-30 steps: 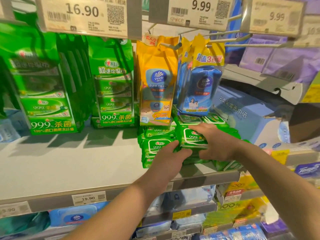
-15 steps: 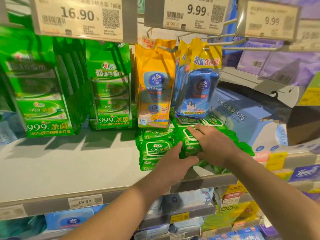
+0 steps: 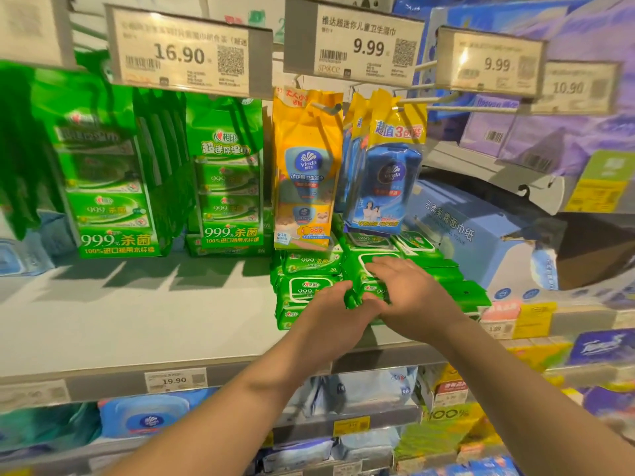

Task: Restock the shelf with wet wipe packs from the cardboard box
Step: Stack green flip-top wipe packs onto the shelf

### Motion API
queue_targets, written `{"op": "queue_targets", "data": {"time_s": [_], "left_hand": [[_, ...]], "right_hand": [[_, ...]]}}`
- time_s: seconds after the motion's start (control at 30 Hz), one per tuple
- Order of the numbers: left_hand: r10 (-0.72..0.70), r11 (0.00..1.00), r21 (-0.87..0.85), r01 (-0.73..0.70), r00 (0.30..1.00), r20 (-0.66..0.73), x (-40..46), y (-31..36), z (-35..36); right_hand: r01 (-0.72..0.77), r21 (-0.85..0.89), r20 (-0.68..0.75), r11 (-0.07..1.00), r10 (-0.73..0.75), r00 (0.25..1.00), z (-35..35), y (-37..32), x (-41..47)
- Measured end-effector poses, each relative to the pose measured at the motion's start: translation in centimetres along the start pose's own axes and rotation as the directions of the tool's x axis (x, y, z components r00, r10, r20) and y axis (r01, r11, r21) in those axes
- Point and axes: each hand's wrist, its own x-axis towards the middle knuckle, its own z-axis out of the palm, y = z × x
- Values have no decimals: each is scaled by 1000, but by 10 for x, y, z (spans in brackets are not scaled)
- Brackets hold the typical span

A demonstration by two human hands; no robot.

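Note:
Green wet wipe packs [image 3: 311, 261] lie stacked at the right of the grey shelf [image 3: 137, 324]. On the stack beside them sits another green pack [image 3: 366, 286], held between both hands. My left hand [image 3: 335, 316] grips its left front corner with curled fingers. My right hand [image 3: 410, 297] lies over its top, fingers spread across the lid and thumb against the front face. More green packs [image 3: 464, 293] show to the right of my right hand. The cardboard box is out of view.
Green multi-packs [image 3: 113, 187] and yellow and blue Vinda packs [image 3: 305, 173] hang from hooks just above the stacks. A blue tissue carton [image 3: 474, 235] stands to the right. Price tags [image 3: 185, 53] hang overhead. Lower shelves hold blue packs [image 3: 144, 419].
My hands have drawn closer together on the green pack and settled it lower on the stack. My left hand now wraps the pack's corner.

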Motion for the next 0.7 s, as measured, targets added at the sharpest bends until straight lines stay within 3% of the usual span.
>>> {"op": "queue_targets", "data": {"time_s": [0.13,0.27,0.4,0.53,0.7], "left_hand": [[4,993,118,4,998,-65,-10,-7,-2],[1,967,248,51,979,-204,-40,-15,-11],[22,947,314,70,960,-281,-73,-41,-24],[-30,929,329,169,921,-389,-111,-77,-52],[-129,890,317,328,848,-514,-170,-130,-96]], "right_hand": [[-46,166,-47,985,54,997,7,-12,-10],[12,277,-184,961,40,982,27,-36,-30],[-48,242,-70,969,67,995,28,-74,-45],[-10,250,-29,968,18,999,32,-122,-50],[113,261,116,959,-147,982,33,-201,-45]]}}
